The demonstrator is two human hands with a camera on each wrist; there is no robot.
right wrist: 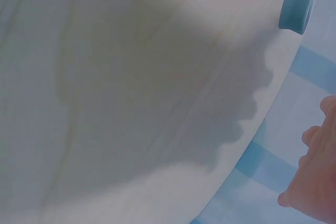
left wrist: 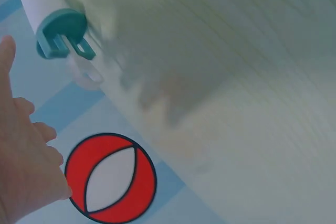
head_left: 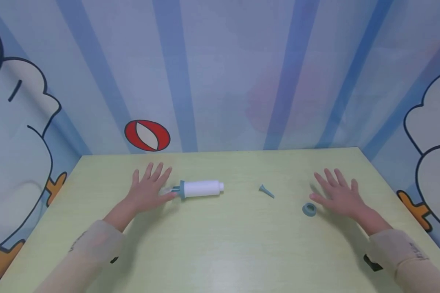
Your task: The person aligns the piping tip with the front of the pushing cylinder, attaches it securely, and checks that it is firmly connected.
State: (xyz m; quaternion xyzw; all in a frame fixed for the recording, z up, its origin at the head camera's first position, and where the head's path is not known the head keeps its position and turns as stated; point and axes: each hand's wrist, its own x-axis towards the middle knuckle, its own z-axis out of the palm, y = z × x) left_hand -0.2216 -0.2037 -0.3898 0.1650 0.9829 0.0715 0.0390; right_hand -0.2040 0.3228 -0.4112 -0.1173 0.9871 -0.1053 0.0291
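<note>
A white tube like a large syringe [head_left: 201, 189] lies on its side on the table. Its teal collar [left wrist: 65, 22] and a clear plunger end point toward my left hand [head_left: 146, 194]. That hand hovers with fingers spread, its thumb overlapping the plunger end in the head view; it grips nothing. To the right lies a small teal cone-shaped nozzle [head_left: 267, 191]. Farther right a teal ring-shaped cap [head_left: 309, 209] sits just left of my right hand [head_left: 341, 198]. The right hand is also spread and holds nothing, casting a shadow on the tabletop.
The pale wood-grain table [head_left: 227, 248] ends at a striped blue backdrop [head_left: 227, 81]. A red and white ball [head_left: 163, 136] is printed on the backdrop near the back edge. Cartoon white figures [head_left: 14, 154] are printed on the side panels.
</note>
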